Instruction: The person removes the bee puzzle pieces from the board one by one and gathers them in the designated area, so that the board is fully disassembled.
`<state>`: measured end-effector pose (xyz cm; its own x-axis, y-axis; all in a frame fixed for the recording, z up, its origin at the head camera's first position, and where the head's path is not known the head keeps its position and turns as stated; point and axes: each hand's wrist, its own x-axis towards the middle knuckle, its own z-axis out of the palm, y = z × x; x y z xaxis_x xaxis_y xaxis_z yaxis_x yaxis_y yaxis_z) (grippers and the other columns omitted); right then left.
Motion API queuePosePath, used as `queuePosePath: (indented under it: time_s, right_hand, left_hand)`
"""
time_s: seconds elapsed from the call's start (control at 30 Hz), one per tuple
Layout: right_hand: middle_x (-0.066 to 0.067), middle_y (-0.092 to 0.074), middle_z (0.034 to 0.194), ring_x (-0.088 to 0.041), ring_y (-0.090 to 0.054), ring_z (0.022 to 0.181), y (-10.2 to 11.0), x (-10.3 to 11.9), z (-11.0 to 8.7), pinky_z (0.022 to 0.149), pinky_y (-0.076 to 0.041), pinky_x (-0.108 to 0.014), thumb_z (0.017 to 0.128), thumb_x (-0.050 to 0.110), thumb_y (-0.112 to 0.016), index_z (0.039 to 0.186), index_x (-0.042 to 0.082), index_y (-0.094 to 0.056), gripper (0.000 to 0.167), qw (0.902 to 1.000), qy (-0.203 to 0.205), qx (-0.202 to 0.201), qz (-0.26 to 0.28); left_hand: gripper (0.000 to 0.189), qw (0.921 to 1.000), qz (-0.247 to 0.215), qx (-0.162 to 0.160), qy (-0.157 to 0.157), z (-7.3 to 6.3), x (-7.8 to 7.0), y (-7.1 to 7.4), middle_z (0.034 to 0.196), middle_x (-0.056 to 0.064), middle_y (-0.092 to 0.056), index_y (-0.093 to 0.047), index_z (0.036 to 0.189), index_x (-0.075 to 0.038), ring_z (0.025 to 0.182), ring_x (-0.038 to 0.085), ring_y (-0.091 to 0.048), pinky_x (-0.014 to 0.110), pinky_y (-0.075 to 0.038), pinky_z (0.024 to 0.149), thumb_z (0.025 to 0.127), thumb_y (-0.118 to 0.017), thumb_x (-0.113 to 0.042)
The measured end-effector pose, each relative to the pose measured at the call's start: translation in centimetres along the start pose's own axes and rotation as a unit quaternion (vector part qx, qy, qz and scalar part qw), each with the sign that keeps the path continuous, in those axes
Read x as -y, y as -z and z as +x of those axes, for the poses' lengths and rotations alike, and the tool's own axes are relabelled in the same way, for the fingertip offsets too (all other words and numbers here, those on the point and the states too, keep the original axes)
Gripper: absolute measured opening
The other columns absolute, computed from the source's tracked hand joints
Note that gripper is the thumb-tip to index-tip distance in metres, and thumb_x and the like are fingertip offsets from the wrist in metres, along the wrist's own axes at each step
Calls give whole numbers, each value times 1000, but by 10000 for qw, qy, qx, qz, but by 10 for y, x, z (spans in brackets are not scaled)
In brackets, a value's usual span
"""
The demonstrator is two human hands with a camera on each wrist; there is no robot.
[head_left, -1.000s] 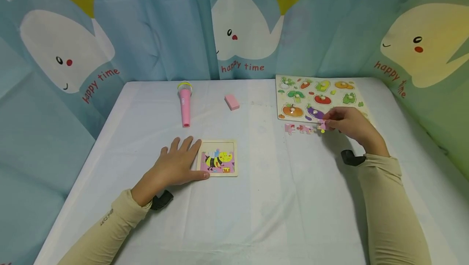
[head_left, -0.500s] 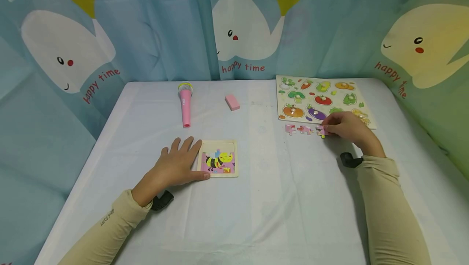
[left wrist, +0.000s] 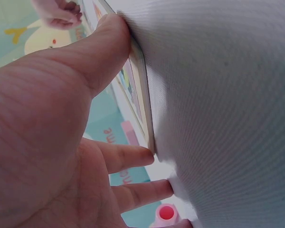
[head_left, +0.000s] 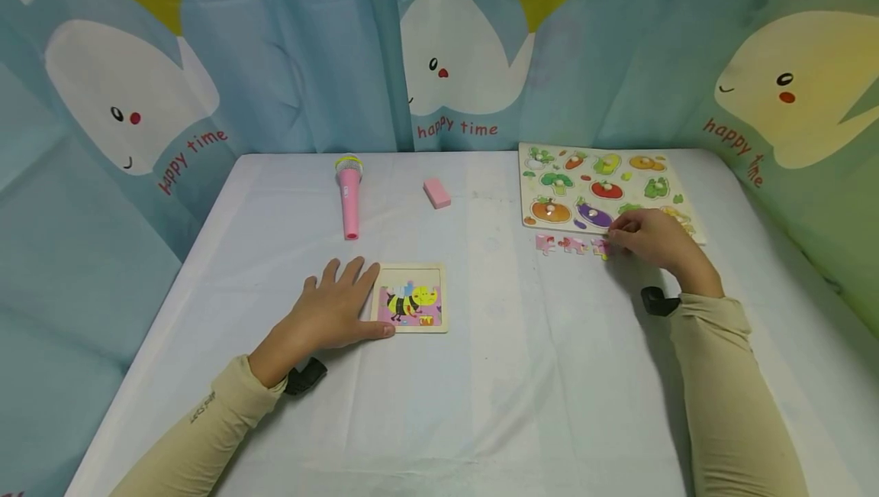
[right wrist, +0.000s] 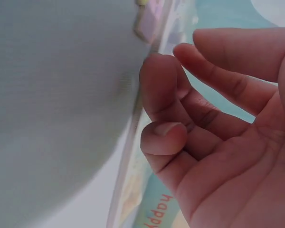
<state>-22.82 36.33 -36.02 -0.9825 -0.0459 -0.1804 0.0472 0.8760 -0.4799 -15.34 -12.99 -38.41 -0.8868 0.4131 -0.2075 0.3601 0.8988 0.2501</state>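
My left hand lies spread at the left side of a square wooden puzzle tray. Its thumb rests on the tray's near left corner and the index finger touches the far left one, also seen in the left wrist view. A pink and yellow bee picture partly fills the tray, with bare wood along the top. My right hand hovers by a pink jigsaw piece. In the right wrist view, thumb and index finger stand apart with nothing between them, while other fingers curl loosely. Two more pink pieces lie left of that piece.
A vegetable peg puzzle board lies at the back right, just behind the loose pieces. A pink toy microphone and a pink block lie at the back. Whale-print curtains surround the white-covered table.
My right hand has lowered the pink jigsaw piece to the table at the right end of the row and let it go. My left hand has stayed on the tray.
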Motion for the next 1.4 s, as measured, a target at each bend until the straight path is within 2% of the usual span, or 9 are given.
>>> queuePosePath:
  time_s: [0.2,0.37,0.53,0.7,1.03,1.2,1.4]
  right_hand:
    - [-19,-69,95,-34,-59,89,2,13,-1,74,-45,-44,111,22,-59,121,-9,-67,34,9994,287,-183,28]
    - [-23,-68,105,-37,-58,95,2,29,-2,79,-47,-48,111,26,-58,122,-9,-68,38,9983,494,-308,67]
    - [-22,-69,103,-33,-58,91,-1,42,-2,76,-47,-45,111,25,-59,122,-8,-69,36,9961,795,-354,139]
    - [-19,-70,98,-28,-61,82,-9,54,-4,69,-50,-37,111,24,-61,118,-4,-71,31,9933,1076,-287,307]
    - [-12,-68,92,-23,-57,80,-30,78,-2,67,-47,-33,109,19,-64,116,-1,-72,23,9878,1466,-68,524]
    - [-13,-73,93,-27,-65,83,-40,90,0,70,-49,-33,108,14,-66,114,-2,-73,19,9832,1714,-134,608]
    - [-9,-72,94,-24,-63,85,-56,108,2,77,-51,-39,105,7,-67,109,-3,-74,12,9729,2265,-76,462]
  left_hand:
    - [101,10000,6,2,19,-1,1,-1,165,28,-35,-39,164,-1,148,57,-30,80,-31,107,91,-81,-57]
    - [101,10000,8,14,36,-1,2,-1,166,27,-34,-38,164,-1,148,57,-30,80,-31,108,92,-80,-57]
    - [102,10000,-15,30,53,1,2,0,166,27,-33,-37,165,-1,149,57,-29,80,-30,108,92,-80,-58]
    - [101,10000,-8,24,32,0,1,0,166,27,-35,-37,164,-1,148,57,-30,80,-31,108,92,-80,-58]
    - [101,10000,-6,56,39,1,3,-1,166,27,-34,-37,165,-2,149,57,-30,80,-31,108,92,-80,-57]
    - [102,10000,-29,78,38,1,3,0,167,27,-33,-37,165,-2,149,57,-29,80,-30,108,92,-81,-57]
    - [102,10000,-34,84,2,1,2,0,167,26,-33,-36,165,-2,149,57,-29,80,-29,108,92,-81,-58]
